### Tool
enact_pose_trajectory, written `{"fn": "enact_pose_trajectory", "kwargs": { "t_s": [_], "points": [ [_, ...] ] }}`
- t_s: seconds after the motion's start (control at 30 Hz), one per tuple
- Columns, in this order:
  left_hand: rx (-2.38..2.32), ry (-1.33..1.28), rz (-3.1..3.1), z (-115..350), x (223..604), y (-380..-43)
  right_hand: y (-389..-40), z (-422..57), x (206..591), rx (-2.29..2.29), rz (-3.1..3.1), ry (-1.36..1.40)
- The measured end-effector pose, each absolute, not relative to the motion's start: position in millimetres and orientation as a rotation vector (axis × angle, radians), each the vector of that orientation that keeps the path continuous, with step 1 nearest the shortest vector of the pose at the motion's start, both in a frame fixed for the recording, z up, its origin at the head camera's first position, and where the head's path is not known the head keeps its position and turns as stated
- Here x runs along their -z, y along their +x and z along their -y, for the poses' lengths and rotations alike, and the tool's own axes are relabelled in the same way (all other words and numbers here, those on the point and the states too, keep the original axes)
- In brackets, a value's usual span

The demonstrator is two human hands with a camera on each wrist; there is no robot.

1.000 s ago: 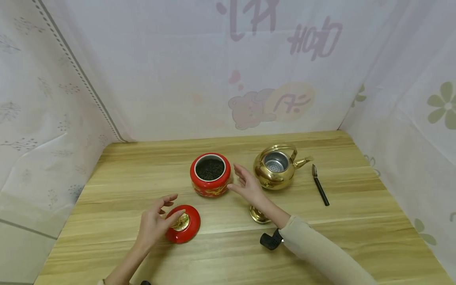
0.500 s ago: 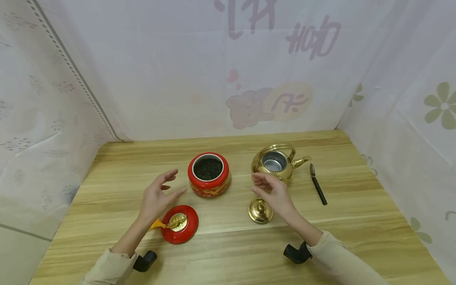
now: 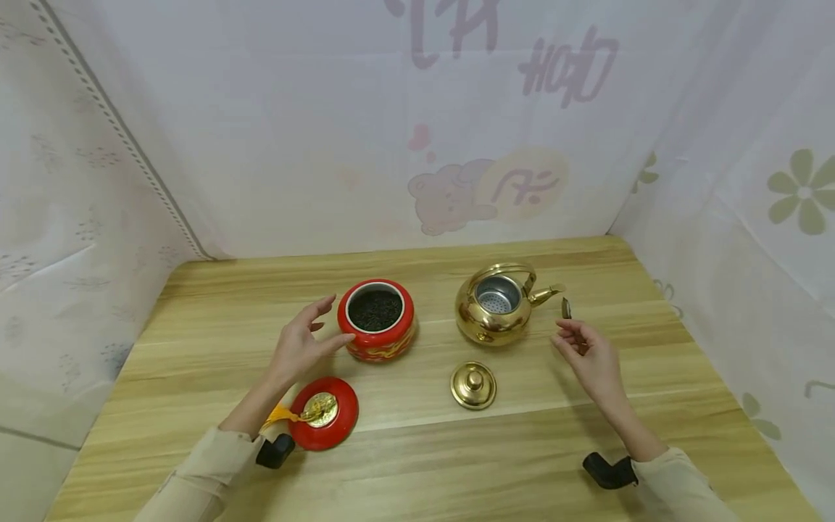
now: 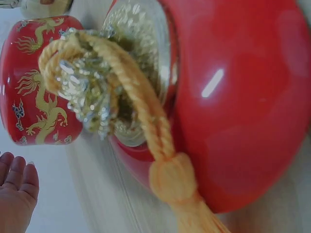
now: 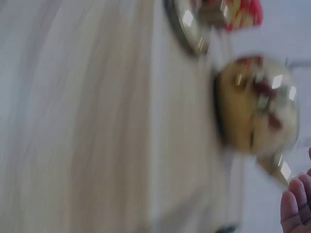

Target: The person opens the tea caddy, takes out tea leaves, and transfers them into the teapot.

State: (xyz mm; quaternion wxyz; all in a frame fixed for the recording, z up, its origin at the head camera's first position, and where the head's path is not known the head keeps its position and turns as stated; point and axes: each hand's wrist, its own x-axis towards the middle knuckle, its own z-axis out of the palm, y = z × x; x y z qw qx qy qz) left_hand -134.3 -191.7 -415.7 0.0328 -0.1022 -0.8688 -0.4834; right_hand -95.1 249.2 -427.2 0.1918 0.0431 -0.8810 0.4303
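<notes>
A red jar [image 3: 407,328] with gold dragons, full of dark loose tea leaves [image 3: 375,310], stands on the table. My left hand [image 3: 300,349] hovers at its left side, fingers spread from the thumb and holding nothing; whether the thumb touches the jar I cannot tell. My right hand [image 3: 593,362] is over a slim black-handled tool, its fingers loosely bent. Only the tool's metal tip [image 3: 566,309] shows; the hand hides its handle. Left of that hand sits a gold teapot [image 3: 492,328] with its top off and a perforated strainer [image 3: 497,301] inside.
The jar's red lid [image 3: 342,428], with a gold knob and orange tassel [image 3: 279,415], lies near the left forearm. A gold teapot lid [image 3: 473,386] rests in front of the teapot. Printed cloth [image 3: 293,145] encloses the wooden table [image 3: 417,464] behind and at the sides.
My right hand has moved right, from beside the jar past the teapot to the black-handled tool. My left hand has left the red lid and risen toward the jar.
</notes>
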Motion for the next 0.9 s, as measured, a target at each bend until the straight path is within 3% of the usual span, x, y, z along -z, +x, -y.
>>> {"fn": "enact_pose_trajectory", "kwargs": {
  "t_s": [0.4,0.9],
  "points": [
    [1.605,-0.385,2.692,183.9,421.1,-148.6,-94.5,-308.7,452.7,-0.850,2.629,-0.001],
    [1.815,-0.356,2.641,183.5,425.7,-145.8,-97.4,-311.8,456.0,-0.827,2.942,-0.135]
  ]
}}
